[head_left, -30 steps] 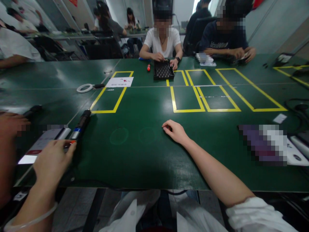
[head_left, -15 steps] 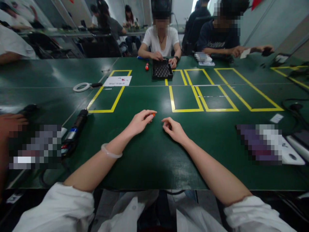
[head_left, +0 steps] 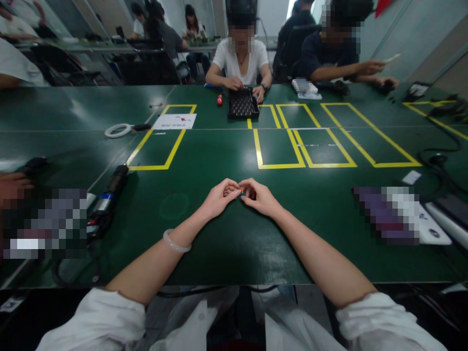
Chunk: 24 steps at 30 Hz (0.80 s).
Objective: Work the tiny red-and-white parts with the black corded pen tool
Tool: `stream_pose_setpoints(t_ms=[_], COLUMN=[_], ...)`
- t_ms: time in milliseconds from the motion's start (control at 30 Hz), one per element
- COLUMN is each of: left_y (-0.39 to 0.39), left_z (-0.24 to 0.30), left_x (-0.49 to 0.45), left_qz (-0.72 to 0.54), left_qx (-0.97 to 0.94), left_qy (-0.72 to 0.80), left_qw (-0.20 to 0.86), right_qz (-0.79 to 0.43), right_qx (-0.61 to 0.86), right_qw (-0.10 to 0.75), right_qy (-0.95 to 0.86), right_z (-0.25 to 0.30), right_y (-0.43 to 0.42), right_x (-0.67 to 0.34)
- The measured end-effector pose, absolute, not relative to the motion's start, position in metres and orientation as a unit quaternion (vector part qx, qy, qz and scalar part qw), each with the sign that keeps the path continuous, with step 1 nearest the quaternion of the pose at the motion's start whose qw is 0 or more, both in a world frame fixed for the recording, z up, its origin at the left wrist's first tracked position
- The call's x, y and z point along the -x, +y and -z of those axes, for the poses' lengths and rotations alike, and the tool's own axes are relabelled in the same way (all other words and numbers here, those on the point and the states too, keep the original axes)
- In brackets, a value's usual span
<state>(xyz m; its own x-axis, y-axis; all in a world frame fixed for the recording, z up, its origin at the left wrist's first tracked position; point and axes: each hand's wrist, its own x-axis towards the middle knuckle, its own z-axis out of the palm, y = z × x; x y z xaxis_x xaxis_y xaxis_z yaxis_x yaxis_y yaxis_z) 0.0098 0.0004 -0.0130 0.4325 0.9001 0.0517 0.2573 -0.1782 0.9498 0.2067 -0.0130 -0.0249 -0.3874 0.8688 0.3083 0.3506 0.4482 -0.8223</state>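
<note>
My left hand [head_left: 218, 198] and my right hand [head_left: 260, 196] meet at the middle of the green table [head_left: 226, 243], fingertips touching. Between them sits a small orange piece [head_left: 240, 189], pinched by the left fingers and met by the right fingers, which are curled. A pale bangle [head_left: 176, 242] circles my left wrist. A black power screwdriver [head_left: 108, 196] with a blue band lies on the table to the left, away from both hands.
Yellow tape rectangles [head_left: 278, 146] mark the table beyond my hands. A person opposite works over a black tray [head_left: 243, 104]. A white ring [head_left: 117, 130] and a paper sheet [head_left: 174, 121] lie far left. Cables [head_left: 438, 161] and blurred items sit at the right.
My left hand left the screwdriver area at the left with a small orange piece and came to the table's middle, meeting my right hand, which stayed almost in place.
</note>
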Motion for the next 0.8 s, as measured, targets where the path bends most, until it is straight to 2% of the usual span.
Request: stream_pose_setpoints(t_ms=[300,800], left_y=[0.0008,0.002], left_z=[0.0152,0.013], left_x=[-0.0106,-0.011], left_qz=[-0.347,-0.341], left_qx=[-0.67,-0.681], left_qy=[0.399,0.405], left_qw=[0.521,0.506], right_qz=[-0.353,-0.31], right_qx=[0.402,0.427], right_qw=[0.396,0.405], right_qy=[-0.746,-0.746], right_z=[0.0281,0.0288], right_y=[-0.0118,-0.0113], right_x=[-0.205,-0.2059])
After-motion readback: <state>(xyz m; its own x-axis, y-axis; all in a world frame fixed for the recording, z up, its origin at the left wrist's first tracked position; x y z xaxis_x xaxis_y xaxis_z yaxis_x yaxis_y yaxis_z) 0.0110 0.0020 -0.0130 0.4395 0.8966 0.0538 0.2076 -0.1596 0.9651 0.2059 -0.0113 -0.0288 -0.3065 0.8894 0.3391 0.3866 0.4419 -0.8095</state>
